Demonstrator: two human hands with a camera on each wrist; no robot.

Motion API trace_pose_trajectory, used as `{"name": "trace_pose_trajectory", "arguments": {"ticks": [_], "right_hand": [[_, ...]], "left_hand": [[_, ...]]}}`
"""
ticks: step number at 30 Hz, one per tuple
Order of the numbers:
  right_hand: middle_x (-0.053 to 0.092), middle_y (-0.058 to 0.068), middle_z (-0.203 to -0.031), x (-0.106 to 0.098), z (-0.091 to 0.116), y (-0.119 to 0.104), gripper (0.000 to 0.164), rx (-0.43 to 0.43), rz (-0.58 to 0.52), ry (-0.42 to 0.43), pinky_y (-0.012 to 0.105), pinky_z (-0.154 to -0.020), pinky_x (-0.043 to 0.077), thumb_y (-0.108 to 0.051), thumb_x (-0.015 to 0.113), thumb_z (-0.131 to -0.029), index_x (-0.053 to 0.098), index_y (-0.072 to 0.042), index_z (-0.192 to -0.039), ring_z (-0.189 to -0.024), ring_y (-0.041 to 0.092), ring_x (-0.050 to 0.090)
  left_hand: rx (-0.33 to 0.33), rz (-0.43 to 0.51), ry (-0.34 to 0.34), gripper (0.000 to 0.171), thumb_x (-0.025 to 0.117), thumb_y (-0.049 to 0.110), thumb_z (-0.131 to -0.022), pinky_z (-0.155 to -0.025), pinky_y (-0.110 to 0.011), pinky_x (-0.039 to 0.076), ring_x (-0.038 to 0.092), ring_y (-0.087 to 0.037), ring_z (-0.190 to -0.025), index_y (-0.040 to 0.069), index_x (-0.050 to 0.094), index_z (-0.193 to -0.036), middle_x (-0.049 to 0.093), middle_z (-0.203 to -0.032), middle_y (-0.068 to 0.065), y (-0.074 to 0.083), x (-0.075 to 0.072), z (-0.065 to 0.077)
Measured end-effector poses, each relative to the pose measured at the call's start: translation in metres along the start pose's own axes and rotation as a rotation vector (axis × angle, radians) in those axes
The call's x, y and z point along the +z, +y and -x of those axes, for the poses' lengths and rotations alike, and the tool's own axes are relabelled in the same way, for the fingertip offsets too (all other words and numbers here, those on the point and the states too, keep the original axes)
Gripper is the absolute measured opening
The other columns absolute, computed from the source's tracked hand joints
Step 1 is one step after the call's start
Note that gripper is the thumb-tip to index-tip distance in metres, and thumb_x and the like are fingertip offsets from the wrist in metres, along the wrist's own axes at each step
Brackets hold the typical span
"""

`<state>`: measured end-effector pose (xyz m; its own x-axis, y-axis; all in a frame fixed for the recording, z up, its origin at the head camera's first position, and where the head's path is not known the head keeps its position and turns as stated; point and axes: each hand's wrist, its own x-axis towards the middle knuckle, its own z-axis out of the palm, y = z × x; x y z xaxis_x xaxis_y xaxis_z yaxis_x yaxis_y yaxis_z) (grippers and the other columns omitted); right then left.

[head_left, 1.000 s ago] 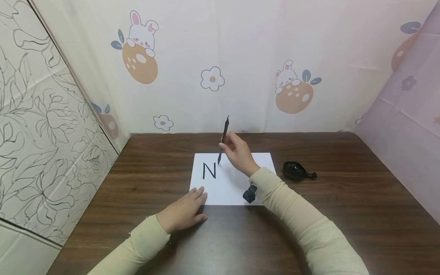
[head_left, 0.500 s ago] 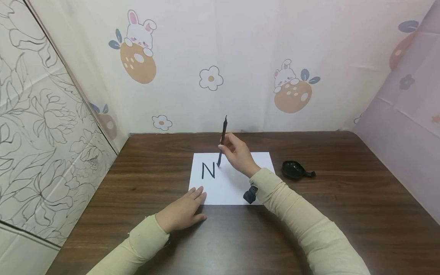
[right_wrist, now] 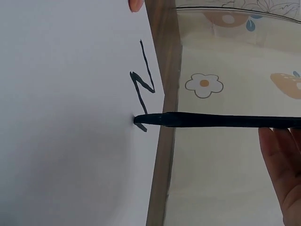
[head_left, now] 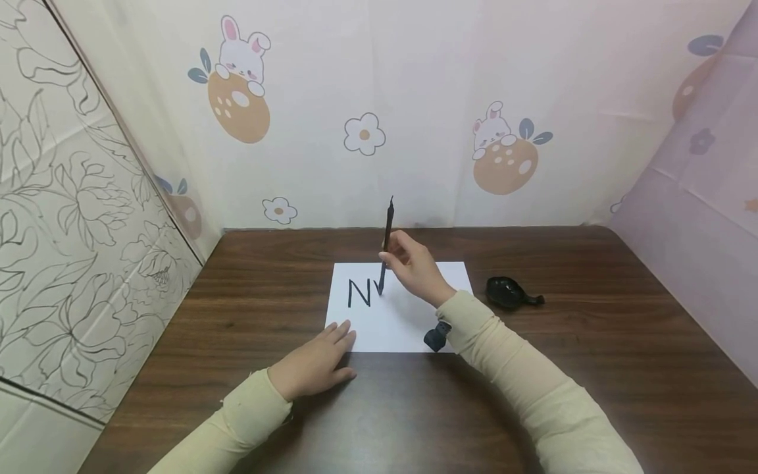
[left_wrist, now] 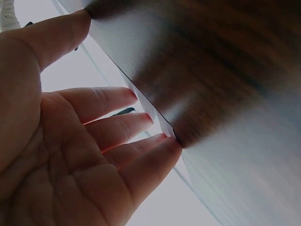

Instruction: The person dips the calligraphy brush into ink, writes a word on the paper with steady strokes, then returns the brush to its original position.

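A white sheet of paper point(head_left: 408, 329) lies on the table, bearing a black letter N point(head_left: 358, 293) near its upper left. My right hand point(head_left: 417, 266) pinches a dark writing brush point(head_left: 387, 227) by its shaft, nearly upright. In the right wrist view the brush tip point(right_wrist: 137, 119) sits on the paper, at the end of a short slanted black stroke point(right_wrist: 142, 127) beside the N. My left hand point(head_left: 316, 362) rests at the paper's lower left corner, fingers extended. In the left wrist view its fingertips point(left_wrist: 171, 147) press along the paper's edge.
A small black dish with a stubby handle point(head_left: 508, 293) stands right of the paper on the dark wooden table point(head_left: 266, 283). A wall with printed rabbits and flowers point(head_left: 414, 99) rises behind the table. A black wrist device point(head_left: 436, 336) hangs under the right sleeve.
The brush tip has moved down and slightly right over the paper, and a short slanted stroke has appeared right of the N. The left hand has stayed in place.
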<state>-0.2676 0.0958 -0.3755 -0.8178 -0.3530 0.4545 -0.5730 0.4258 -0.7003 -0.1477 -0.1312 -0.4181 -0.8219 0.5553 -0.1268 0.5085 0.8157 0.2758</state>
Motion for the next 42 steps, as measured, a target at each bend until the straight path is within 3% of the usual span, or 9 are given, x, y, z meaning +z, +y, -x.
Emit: {"name": "trace_pose_trajectory", "arguments": {"ticks": [18, 37, 42], "right_hand": [[0.063, 0.004, -0.09, -0.008, 0.007, 0.003, 0.015, 0.02, -0.032, -0.015, 0.029, -0.066, 0.057, -0.019, 0.063, -0.097, 0.058, -0.012, -0.109, -0.077, 0.022, 0.065], [0.063, 0.013, -0.096, -0.018, 0.004, 0.006, 0.019, 0.108, -0.113, 0.0, 0.042, -0.075, 0.061, -0.018, 0.063, -0.096, 0.054, -0.006, -0.108, -0.08, 0.026, 0.07], [0.062, 0.012, -0.096, -0.018, 0.002, 0.008, 0.017, 0.121, -0.106, -0.001, 0.037, -0.074, 0.061, -0.017, 0.063, -0.096, 0.054, -0.007, -0.108, -0.081, 0.026, 0.07]], "left_hand": [[0.01, 0.011, 0.007, 0.067, 0.067, 0.034, -0.092, -0.118, -0.052, 0.031, 0.034, -0.043, -0.143, -0.003, 0.045, -0.143, 0.037, -0.154, -0.023, 0.0, 0.0, 0.001], [-0.007, 0.009, 0.0, 0.067, 0.066, 0.035, -0.093, -0.119, -0.051, 0.031, 0.033, -0.041, -0.144, -0.001, 0.045, -0.144, 0.036, -0.155, -0.021, -0.002, 0.0, 0.0], [0.003, 0.006, 0.005, 0.066, 0.067, 0.034, -0.092, -0.118, -0.051, 0.032, 0.034, -0.042, -0.143, -0.002, 0.045, -0.144, 0.037, -0.154, -0.022, -0.002, 0.001, 0.0]]}}
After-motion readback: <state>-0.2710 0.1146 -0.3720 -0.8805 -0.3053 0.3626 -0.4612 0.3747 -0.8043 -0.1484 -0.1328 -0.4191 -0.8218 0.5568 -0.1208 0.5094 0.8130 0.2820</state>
